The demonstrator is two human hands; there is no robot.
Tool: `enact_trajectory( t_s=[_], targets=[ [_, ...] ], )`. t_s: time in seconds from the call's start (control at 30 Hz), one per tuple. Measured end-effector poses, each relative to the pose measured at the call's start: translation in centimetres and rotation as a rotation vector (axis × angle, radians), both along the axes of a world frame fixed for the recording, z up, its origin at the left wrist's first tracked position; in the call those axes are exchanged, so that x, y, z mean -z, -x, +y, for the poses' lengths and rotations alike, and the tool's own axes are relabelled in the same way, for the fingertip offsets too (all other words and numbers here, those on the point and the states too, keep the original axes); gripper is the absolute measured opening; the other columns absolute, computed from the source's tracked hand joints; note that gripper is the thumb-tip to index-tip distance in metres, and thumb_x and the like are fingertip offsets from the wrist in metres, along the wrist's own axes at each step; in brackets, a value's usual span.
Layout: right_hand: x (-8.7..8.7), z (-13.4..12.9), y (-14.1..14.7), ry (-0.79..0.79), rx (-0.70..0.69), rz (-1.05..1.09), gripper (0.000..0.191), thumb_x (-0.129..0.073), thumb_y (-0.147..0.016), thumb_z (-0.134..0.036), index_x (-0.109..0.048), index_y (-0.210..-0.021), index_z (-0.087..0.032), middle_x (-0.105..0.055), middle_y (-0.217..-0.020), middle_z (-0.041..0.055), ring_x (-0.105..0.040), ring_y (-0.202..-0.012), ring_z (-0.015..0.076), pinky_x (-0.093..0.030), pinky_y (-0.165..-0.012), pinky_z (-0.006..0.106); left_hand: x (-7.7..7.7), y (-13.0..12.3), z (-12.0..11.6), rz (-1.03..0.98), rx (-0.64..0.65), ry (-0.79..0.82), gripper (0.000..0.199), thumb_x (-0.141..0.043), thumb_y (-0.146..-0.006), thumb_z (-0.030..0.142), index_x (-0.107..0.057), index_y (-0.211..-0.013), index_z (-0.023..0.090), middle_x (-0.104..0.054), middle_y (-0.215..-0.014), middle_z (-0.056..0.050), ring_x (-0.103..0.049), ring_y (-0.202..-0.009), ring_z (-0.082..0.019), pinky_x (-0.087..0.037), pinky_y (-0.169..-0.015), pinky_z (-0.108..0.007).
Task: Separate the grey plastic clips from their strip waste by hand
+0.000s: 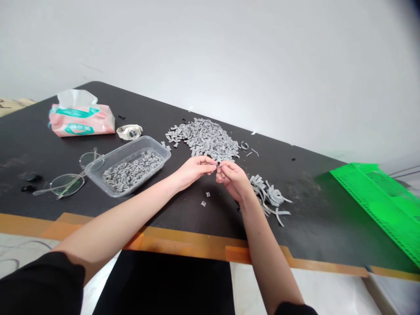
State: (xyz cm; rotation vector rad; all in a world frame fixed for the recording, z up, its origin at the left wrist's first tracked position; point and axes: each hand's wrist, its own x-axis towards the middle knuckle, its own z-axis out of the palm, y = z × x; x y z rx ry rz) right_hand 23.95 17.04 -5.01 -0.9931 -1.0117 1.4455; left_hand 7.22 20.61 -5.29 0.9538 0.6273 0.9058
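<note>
A: Head view: the hands?
B: Left hand (193,172) and right hand (233,180) close together above the black surface (197,223), fingers half curled, fingertips of both pinching a tiny grey piece (217,166), too small for detail.

A: Other grey things nearby?
B: A heaped pile of grey cut pieces (203,139) just beyond the hands, a clear plastic tray (152,145) of similar pieces to the left, curled grey strips (269,197) just beside the right hand, and 2 loose pieces (203,203) just below the hands.

A: Further out?
B: Wire-rimmed glasses (67,183) left of the tray, a white wristwatch (129,131) and a pink tissue pack (82,118) behind it, a bright green perforated board (377,201) at the surface's right side, and orange tape (147,240) along the near edge.
</note>
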Motion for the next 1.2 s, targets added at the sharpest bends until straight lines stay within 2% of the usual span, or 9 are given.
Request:
enact_trajectory(
  t_s=[0.17, 0.27, 0.43, 0.6, 0.8, 0.97, 1.1, 1.2],
  targets=[
    [-0.2, -0.1, 0.0, 0.093, -0.044, -0.024, 0.033, -0.088, -0.064, -0.043, -0.070, -0.073, -0.017, -0.066, -0.064, -0.0003, -0.055, -0.053, 0.0098, -0.045, -0.050, 0.022, 0.3, 0.1, 0.2, 0.057, 0.010, -0.137, 0.027, -0.082, -0.066, 0.026, -0.072, -0.088, 0.013, -0.071, -0.078, -0.001, -0.063, -0.078, -0.015, -0.045, -0.088, -0.035],
    [0.0, -0.1, -0.1, 0.125, -0.010, -0.068, 0.032, -0.089, -0.062, -0.040, -0.071, -0.072, -0.015, -0.063, -0.059, -0.0008, -0.052, -0.051, 0.0087, -0.042, -0.047, 0.020, 0.4, 0.3, 0.3, 0.110, 0.018, -0.185, 0.027, -0.081, -0.068, 0.027, -0.073, -0.089, 0.013, -0.072, -0.081, -0.002, -0.064, -0.082, -0.016, -0.045, -0.092, -0.036],
    [0.1, 0.1, -0.1, 0.127, 0.044, -0.073, 0.031, -0.090, -0.060, -0.035, -0.072, -0.074, -0.014, -0.064, -0.056, -0.0017, -0.052, -0.048, 0.0077, -0.043, -0.046, 0.020, 0.3, 0.3, 0.3, 0.214, 0.029, -0.235, 0.028, -0.079, -0.069, 0.030, -0.071, -0.091, 0.014, -0.072, -0.080, -0.001, -0.065, -0.081, -0.016, -0.047, -0.089, -0.034],
    [0.0, 0.2, -0.1, 0.125, 0.063, -0.081, 0.038, -0.092, -0.054, -0.031, -0.071, -0.080, -0.015, -0.066, -0.053, -0.0020, -0.056, -0.046, 0.0096, -0.046, -0.048, 0.021, 0.1, 0.3, 0.2, 0.311, 0.050, -0.325, 0.021, -0.074, -0.074, 0.030, -0.069, -0.088, 0.014, -0.073, -0.079, -0.003, -0.066, -0.081, -0.018, -0.047, -0.088, -0.034],
    [0.0, 0.1, -0.8, 0.069, 0.018, -0.140, 0.035, -0.090, -0.059, -0.032, -0.066, -0.079, -0.017, -0.066, -0.053, -0.0016, -0.056, -0.046, 0.0111, -0.046, -0.047, 0.022, 0.2, 0.3, 0.2, 0.315, 0.077, -0.315, 0.019, -0.073, -0.075, 0.029, -0.069, -0.087, 0.014, -0.074, -0.083, -0.003, -0.068, -0.084, -0.019, -0.048, -0.089, -0.033],
    [0.2, 0.2, -0.8, 0.039, 0.030, -0.145, 0.035, -0.090, -0.059, -0.031, -0.064, -0.077, -0.017, -0.065, -0.051, -0.0028, -0.056, -0.044, 0.0105, -0.044, -0.045, 0.021, 0.4, 0.3, 0.3, 0.395, 0.136, -0.359, 0.020, -0.069, -0.078, 0.030, -0.070, -0.090, 0.014, -0.075, -0.082, -0.004, -0.067, -0.080, -0.019, -0.048, -0.083, -0.031],
    [1.1, 0.3, 0.0, 0.071, 0.126, -0.127, 0.035, -0.090, -0.059, -0.032, -0.064, -0.075, -0.017, -0.067, -0.052, -0.0019, -0.058, -0.045, 0.0100, -0.049, -0.047, 0.021, 0.6, 0.3, 0.2, 0.570, 0.064, -0.490, 0.016, -0.066, -0.081, 0.028, -0.071, -0.088, 0.015, -0.073, -0.083, -0.003, -0.064, -0.078, -0.019, -0.049, -0.077, -0.030],
    [1.9, 0.3, 0.7, 0.104, 0.182, -0.118, 0.036, -0.091, -0.056, -0.033, -0.066, -0.076, -0.016, -0.071, -0.060, 0.0011, -0.066, -0.053, 0.0127, -0.057, -0.055, 0.024, 0.7, 0.2, 0.0, 0.773, -0.055, -0.660, 0.013, -0.061, -0.084, 0.024, -0.070, -0.089, 0.017, -0.072, -0.092, -0.005, -0.065, -0.086, -0.021, -0.050, -0.082, -0.032]
  ],
)
